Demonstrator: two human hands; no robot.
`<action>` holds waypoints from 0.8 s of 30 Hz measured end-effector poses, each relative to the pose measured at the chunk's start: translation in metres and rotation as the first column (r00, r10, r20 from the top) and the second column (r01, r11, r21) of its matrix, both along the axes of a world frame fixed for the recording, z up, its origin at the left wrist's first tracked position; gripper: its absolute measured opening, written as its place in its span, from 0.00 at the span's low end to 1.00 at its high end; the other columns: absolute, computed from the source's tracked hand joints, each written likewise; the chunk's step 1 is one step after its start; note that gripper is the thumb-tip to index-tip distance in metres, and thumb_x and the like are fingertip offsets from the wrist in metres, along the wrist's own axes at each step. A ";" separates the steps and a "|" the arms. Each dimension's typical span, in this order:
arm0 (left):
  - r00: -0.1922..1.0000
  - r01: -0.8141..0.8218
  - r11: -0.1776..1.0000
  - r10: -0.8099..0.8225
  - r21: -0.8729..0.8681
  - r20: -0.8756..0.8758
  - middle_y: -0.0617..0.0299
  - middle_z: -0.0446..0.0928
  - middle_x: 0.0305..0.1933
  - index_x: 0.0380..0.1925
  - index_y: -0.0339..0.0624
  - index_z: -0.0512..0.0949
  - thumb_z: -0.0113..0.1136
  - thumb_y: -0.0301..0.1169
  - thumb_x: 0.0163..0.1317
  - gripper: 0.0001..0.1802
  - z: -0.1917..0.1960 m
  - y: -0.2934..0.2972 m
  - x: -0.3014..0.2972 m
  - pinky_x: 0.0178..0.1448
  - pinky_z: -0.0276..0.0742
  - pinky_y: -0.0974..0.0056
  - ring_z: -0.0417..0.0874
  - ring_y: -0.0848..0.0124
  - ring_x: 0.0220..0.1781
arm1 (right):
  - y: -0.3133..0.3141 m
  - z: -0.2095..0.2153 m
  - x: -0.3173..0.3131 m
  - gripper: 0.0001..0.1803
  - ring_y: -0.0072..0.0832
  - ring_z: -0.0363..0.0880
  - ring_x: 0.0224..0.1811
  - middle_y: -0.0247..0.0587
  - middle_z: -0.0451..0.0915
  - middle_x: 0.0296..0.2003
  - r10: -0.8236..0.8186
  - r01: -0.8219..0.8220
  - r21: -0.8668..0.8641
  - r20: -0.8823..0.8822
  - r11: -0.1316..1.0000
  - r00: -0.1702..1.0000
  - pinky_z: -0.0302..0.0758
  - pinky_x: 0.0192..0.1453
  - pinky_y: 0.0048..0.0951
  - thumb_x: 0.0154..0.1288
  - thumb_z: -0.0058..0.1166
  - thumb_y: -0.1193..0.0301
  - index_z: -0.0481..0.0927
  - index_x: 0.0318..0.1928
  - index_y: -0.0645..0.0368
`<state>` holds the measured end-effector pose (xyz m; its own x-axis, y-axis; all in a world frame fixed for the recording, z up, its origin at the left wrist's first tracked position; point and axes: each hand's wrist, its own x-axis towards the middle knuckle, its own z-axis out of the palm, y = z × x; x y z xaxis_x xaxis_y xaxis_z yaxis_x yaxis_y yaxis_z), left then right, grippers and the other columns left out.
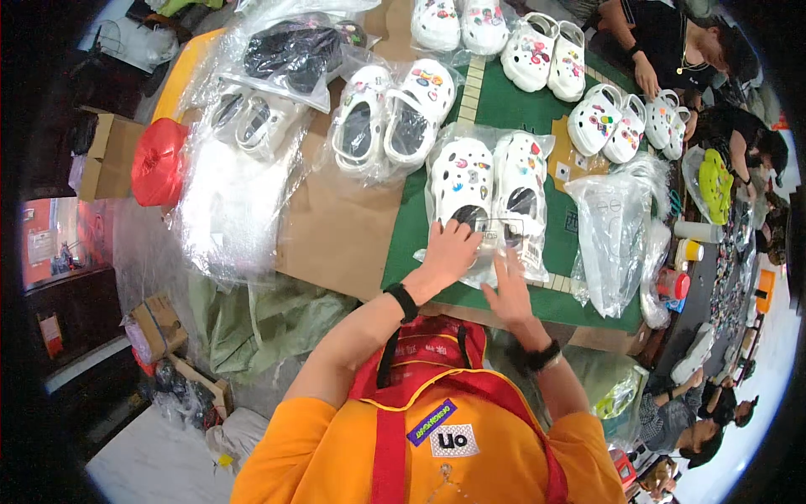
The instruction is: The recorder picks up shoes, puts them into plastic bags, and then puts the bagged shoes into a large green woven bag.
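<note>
A pair of white clogs (464, 175) with colourful charms lies in a clear plastic bag (537, 260) on the green part of the table, right in front of me. My left hand (452, 252) rests on the bag's near left part, below one clog's heel, its fingers bent slightly and apart. Beside it, my right hand (510, 290) touches the bag's near edge with its fingers stretched out. A small white label (531, 252) shows at the bag's near right corner. What lies under my palms is hidden.
Bagged white clogs (417, 109) lie beyond to the left, near stacked clear bags (231, 202) and a red bag (158, 162). Unbagged white clogs (531, 55) stand farther back. Empty plastic bags (617, 227) lie on the right. A co-worker's hand (646, 77) reaches over clogs.
</note>
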<state>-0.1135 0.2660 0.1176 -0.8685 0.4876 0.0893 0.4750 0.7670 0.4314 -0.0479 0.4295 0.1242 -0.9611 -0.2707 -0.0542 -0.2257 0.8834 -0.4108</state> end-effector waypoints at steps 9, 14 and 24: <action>0.913 -0.353 0.912 0.286 0.211 0.292 0.35 0.49 0.60 0.59 0.47 0.52 0.69 0.36 0.34 0.49 -0.012 -0.010 0.035 0.51 0.63 0.50 0.61 0.45 0.55 | 0.039 -0.003 -0.028 0.36 0.45 0.64 0.51 0.48 0.58 0.53 -0.378 0.363 -0.125 -0.137 0.923 0.916 0.70 0.43 0.37 0.42 0.61 0.69 0.62 0.55 0.52; 0.920 -0.317 0.940 0.272 0.126 0.283 0.36 0.51 0.57 0.58 0.47 0.51 0.71 0.38 0.32 0.51 -0.017 -0.005 0.023 0.47 0.69 0.52 0.63 0.43 0.53 | 0.019 -0.014 -0.044 0.29 0.37 0.74 0.32 0.39 0.67 0.34 -0.209 0.212 0.097 -0.038 0.973 0.977 0.73 0.29 0.34 0.49 0.51 0.74 0.64 0.55 0.47; 0.884 -0.347 0.936 0.345 -0.051 0.316 0.47 0.57 0.55 0.56 0.57 0.57 0.65 0.35 0.40 0.40 -0.002 -0.017 0.006 0.38 0.74 0.55 0.73 0.51 0.41 | 0.021 0.004 -0.044 0.23 0.37 0.73 0.32 0.42 0.70 0.30 -0.131 0.091 -0.176 -0.234 0.980 0.963 0.71 0.32 0.35 0.46 0.44 0.83 0.71 0.47 0.57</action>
<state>-0.1078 0.2493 0.1156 -0.9648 0.1512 -0.2150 0.0179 0.8540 0.5200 -0.0920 0.4510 0.1278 -0.9642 -0.1471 0.2206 -0.2407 0.8343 -0.4960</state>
